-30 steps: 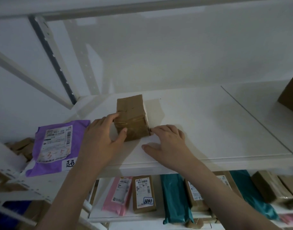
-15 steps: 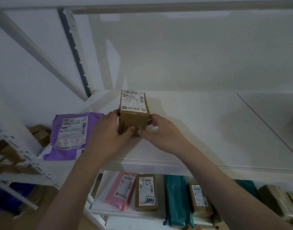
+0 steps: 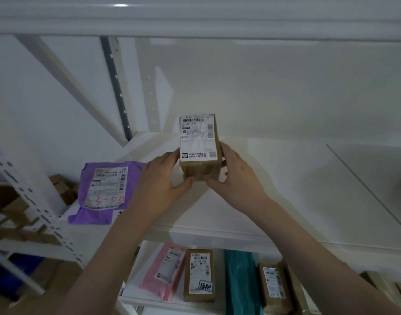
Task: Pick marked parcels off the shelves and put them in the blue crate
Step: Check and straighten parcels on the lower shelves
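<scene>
A small brown cardboard parcel [image 3: 199, 151] with a white shipping label on its upper face is held over the white shelf [image 3: 274, 189]. My left hand [image 3: 159, 186] grips its left side, thumb under the near end. My right hand [image 3: 234, 178] grips its right side, fingers curled round the edge. No handwritten mark shows on the label face. A purple mailer bag [image 3: 105, 192] with red handwriting on its label lies at the shelf's left end. A blue shape [image 3: 4, 271] shows at the lower left, mostly hidden behind the rack.
On the shelf below stand a pink mailer [image 3: 164, 272], a brown box with a handwritten sticker [image 3: 200, 275], a teal bag [image 3: 241, 283] and another brown box [image 3: 274, 285]. White perforated rack uprights [image 3: 24, 189] and brown boxes are at the left.
The parcel has been turned from its taped brown side to its label side and raised, with both hands closing round it. The view has tilted upward.
</scene>
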A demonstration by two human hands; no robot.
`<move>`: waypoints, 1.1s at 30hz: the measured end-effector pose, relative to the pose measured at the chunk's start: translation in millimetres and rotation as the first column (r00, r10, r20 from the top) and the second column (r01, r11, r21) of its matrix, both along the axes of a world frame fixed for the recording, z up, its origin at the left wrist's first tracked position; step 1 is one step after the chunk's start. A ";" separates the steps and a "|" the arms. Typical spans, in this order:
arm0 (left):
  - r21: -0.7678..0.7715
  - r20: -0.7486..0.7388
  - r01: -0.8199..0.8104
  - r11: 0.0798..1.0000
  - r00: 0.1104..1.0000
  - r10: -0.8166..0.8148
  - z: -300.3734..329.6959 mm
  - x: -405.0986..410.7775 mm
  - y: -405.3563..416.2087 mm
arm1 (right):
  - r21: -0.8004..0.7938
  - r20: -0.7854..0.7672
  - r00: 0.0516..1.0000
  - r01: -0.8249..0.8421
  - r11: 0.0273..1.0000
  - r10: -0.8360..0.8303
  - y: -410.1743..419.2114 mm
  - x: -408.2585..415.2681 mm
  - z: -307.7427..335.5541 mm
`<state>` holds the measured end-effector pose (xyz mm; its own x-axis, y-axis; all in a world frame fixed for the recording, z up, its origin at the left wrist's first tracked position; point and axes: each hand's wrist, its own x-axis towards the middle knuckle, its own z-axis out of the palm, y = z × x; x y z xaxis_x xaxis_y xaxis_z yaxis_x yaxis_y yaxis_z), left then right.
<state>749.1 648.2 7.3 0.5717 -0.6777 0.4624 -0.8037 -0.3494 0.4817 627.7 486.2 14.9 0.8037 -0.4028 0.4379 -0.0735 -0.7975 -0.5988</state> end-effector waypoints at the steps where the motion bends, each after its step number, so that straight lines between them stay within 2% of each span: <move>1: -0.052 0.029 0.013 0.999 0.999 -0.012 -1.2 -1.9 -0.1 | -0.045 0.050 0.999 0.012 0.999 -0.010 1.1 -6.4 1.3; 5: -0.171 0.163 0.036 0.985 0.987 -0.008 -2.7 -13.1 -3.7 | -0.133 0.151 0.988 0.050 0.990 -0.030 7.3 -27.8 5.1; 9: -0.175 0.213 0.052 0.983 0.977 -0.014 0.2 -23.0 -8.9 | -0.131 0.182 0.982 0.077 0.988 -0.052 6.8 -36.0 6.5; 14: -0.139 0.156 0.068 0.988 0.987 -0.046 -4.2 -26.5 -12.9 | -0.076 0.149 0.987 0.072 0.994 -0.060 2.1 -41.4 1.8; 18: -0.137 -0.073 0.171 0.976 0.981 -0.182 -12.2 -41.2 -18.0 | 0.063 0.039 0.996 0.083 0.995 -0.085 -8.7 -48.9 -9.4; 20: -0.149 -0.137 0.229 0.962 0.959 -0.249 -13.0 -50.7 -24.1 | 0.100 0.001 0.994 0.108 0.989 -0.109 -16.4 -56.9 -14.4; 27: 0.021 -0.093 0.330 0.944 0.940 -0.327 -17.5 -79.6 -78.5 | 0.066 -0.096 0.964 0.254 0.965 -0.247 -56.7 -109.3 -16.5; 33: 0.111 -0.056 0.398 0.911 0.917 -0.394 -17.6 -122.4 -130.0 | 0.100 -0.073 0.924 0.381 0.919 -0.375 -85.9 -172.2 -16.9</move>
